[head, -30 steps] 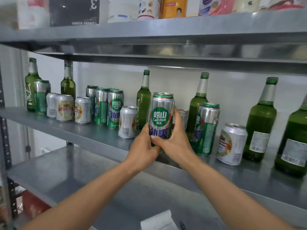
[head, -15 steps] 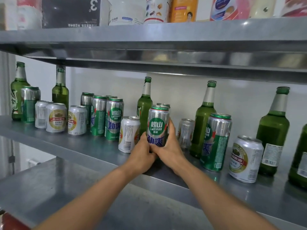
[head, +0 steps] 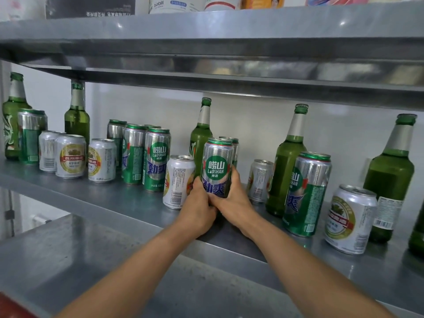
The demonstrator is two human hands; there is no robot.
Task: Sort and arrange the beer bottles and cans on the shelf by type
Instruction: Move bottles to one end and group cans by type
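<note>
Both grips closed round the base of one tall green can [head: 217, 167]: left hand [head: 197, 214] on its left side, right hand [head: 234, 203] on its right. Can upright, long axis vertical, near shelf [head: 128, 198] front edge, mid-length. Matching tall cans [head: 146, 157] stand leftward; a short white can [head: 178, 182] sits between, just beside the left hand. Bottle [head: 202, 136] behind. Metal shelf; pale wall.

Single head-worn view, facing forward and slightly down, close to the metal shelf [head: 96, 198]
</note>
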